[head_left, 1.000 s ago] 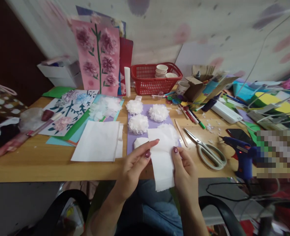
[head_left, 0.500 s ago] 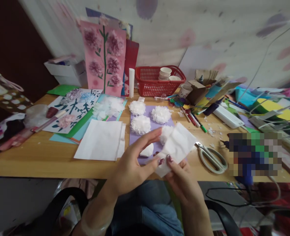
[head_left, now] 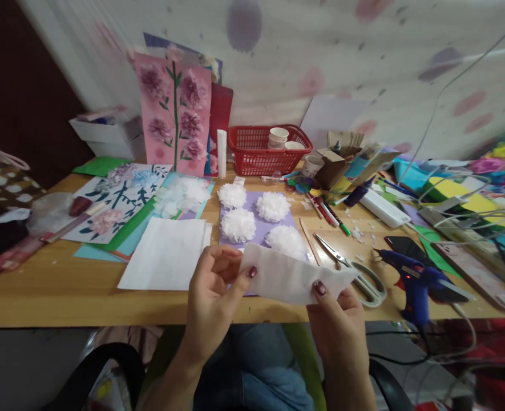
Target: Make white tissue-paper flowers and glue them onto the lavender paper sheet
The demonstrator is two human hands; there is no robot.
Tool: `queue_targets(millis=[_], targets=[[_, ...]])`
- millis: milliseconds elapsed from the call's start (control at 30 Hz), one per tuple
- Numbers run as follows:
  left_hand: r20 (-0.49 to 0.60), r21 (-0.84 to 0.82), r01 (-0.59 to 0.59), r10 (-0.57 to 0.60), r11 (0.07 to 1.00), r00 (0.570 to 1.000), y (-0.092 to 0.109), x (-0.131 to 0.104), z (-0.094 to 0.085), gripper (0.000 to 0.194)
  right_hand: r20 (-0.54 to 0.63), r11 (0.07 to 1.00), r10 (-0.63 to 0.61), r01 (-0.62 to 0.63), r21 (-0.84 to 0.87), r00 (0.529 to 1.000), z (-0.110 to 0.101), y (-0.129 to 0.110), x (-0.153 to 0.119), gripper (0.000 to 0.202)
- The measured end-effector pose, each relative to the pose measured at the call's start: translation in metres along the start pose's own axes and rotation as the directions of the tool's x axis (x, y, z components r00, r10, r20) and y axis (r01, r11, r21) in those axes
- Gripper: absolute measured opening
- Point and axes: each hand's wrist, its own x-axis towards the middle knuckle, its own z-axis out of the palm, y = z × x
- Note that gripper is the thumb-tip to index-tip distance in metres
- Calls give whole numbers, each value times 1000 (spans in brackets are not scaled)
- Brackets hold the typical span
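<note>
A long folded strip of white tissue paper [head_left: 282,278] is stretched between my hands above the table's front edge. My left hand [head_left: 218,285] pinches its left end, and my right hand [head_left: 335,308] pinches it near the right end. Behind the strip, several fluffy white paper flowers [head_left: 237,225] rest on a purple sheet [head_left: 252,200], whose front part is mostly hidden. To the left lies a stack of white tissue sheets [head_left: 164,254]. Scissors [head_left: 366,282] lie right of the strip, partly behind its end.
A blue glue gun [head_left: 417,285] and a dark phone [head_left: 406,249] are at the right. Markers [head_left: 329,212], a red basket [head_left: 258,154] and a cardboard box [head_left: 333,165] stand or lie farther back. Painted paper [head_left: 119,197] and a pink flower picture [head_left: 153,103] are at left.
The tissue, held as a compact piece before, is now a long strip drawn out sideways. My hands have moved apart, and the view has shifted, showing the scissors' blades and a flower more fully.
</note>
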Motion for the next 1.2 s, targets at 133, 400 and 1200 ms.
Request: queue_targets(millis=[133,400,1200], targets=[[-90,140,-196,210,970,974,-4,-3,3,18,-51,998,-16,13,-59,999,2,3,-3,34],[-134,105,-76,89,992,987,-6,-8,3,23,-137,959,-123,82,-270,983,-8,4,-8,35],[-39,-25,60,-61,998,997,-18,-3,-4,23,-101,959,-153,123,-253,983,-10,2,-10,32]])
